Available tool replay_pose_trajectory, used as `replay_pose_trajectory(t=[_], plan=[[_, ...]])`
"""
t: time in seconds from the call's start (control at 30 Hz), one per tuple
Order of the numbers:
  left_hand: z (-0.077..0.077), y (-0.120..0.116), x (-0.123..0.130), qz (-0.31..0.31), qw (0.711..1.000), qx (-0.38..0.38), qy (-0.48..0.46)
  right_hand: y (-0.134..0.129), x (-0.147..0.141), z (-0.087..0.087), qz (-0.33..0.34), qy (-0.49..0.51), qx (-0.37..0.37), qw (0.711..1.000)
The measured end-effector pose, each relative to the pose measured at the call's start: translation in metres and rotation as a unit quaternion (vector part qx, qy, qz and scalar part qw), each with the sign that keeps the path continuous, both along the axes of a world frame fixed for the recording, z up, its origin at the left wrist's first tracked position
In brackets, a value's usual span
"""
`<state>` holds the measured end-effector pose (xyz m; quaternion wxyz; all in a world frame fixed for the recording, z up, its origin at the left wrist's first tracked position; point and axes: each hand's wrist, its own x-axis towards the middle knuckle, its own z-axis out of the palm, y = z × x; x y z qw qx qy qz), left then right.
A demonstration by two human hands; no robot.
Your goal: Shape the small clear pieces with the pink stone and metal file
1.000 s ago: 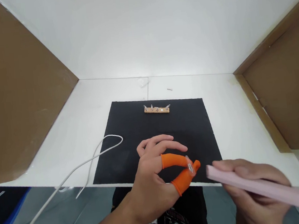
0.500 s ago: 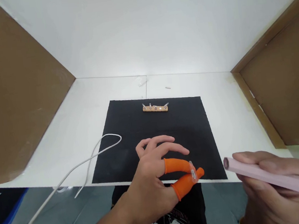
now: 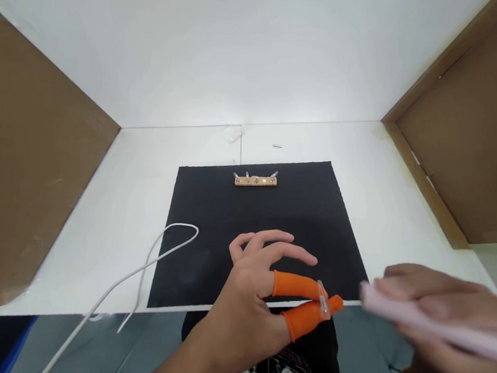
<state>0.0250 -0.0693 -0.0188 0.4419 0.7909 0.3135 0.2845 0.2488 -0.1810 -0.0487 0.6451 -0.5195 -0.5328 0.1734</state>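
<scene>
Low in the middle, my left hand [image 3: 260, 293] wears orange finger cots on thumb and index finger. These two fingertips pinch a small clear plastic piece [image 3: 323, 299], held upright, while the other fingers stretch out over the black mat [image 3: 251, 213]. At the lower right my right hand [image 3: 451, 313], smeared by motion, wraps round a pale pink pen-shaped tool [image 3: 430, 324]. Its end points left, a short way from the clear piece, not touching it. Toward the mat's far edge lies a narrow wooden strip [image 3: 256, 181] with screws and several clear pieces sticking up.
A white cable [image 3: 120, 280] loops over the mat's left side and the table edge. Behind the mat lie a small metal pin [image 3: 277, 145] and a clear plastic scrap [image 3: 232, 134]. Brown side panels [image 3: 24, 152] and a white back wall [image 3: 242, 49] enclose the white table [image 3: 379, 195].
My right hand has moved slightly left and down with the pink tool, now blurred. My left hand keeps its pinch on the clear piece, and the view has shifted a little.
</scene>
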Motion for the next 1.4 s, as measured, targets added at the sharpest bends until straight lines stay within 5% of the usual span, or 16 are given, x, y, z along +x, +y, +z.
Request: replay_pose_trajectory(t=[0.03,0.13,0.17,0.33,0.53,0.73,0.97,1.2,1.4], plan=[[0.000,0.001,-0.001,-0.003,1.000,0.001,-0.001,0.002,-0.011,0.004,0.055,-0.051,0.019,0.997],[0.000,0.004,-0.002,-0.010,1.000,0.002,-0.002,0.007,-0.025,0.013,0.036,-0.047,0.034,0.998],[0.001,0.004,-0.002,-0.012,1.000,0.001,0.000,0.008,-0.021,0.013,0.086,-0.072,0.040,0.993],[0.001,0.004,-0.003,-0.023,0.999,-0.016,0.018,0.009,0.014,0.006,0.043,-0.045,0.039,0.997],[-0.001,0.004,-0.003,-0.003,1.000,-0.001,0.010,0.003,-0.025,0.012,-0.009,-0.008,0.028,1.000],[-0.002,0.007,-0.002,-0.001,1.000,0.020,0.000,0.016,0.014,0.006,0.042,-0.054,0.014,0.998],[0.006,0.025,-0.001,0.004,0.998,0.067,0.001,0.037,-0.016,0.028,0.086,-0.081,0.064,0.991],[0.011,0.041,-0.004,0.023,0.997,0.077,-0.021,0.058,0.015,0.016,0.066,-0.026,0.040,0.997],[0.012,0.054,-0.019,0.055,0.996,0.060,-0.032,0.086,-0.014,0.030,0.200,-0.104,0.071,0.972]])
